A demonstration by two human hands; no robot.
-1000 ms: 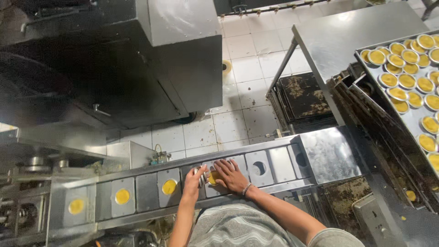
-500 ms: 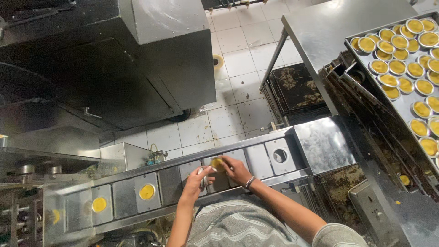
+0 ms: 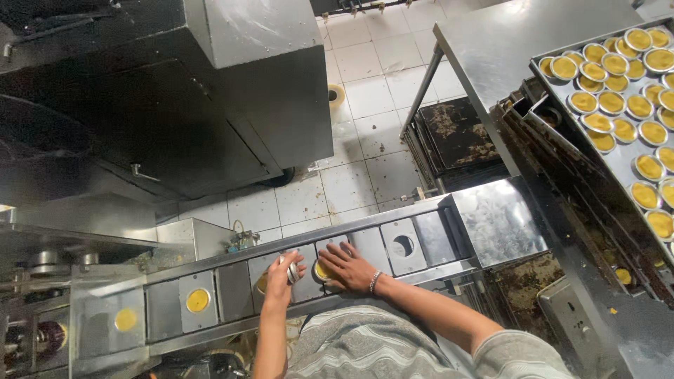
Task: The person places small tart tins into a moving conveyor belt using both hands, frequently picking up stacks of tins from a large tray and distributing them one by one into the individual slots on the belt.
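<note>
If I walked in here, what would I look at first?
Probably the big metal tray on the right, packed with rows of round yellow tarts in shiny foil cups. Next, the steel conveyor with square plates at the bottom, where the left hand holds a small silvery cup and the right hand rests on a yellow-filled tart in its slot. More yellow tarts sit in slots further left.

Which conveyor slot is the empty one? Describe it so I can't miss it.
Follow the metal conveyor that crosses the bottom of the view to its right end, by the shiny steel plate. Just right of the right hand sits the empty slot: its round hole is dark, while slots further left hold yellow filling.
</note>
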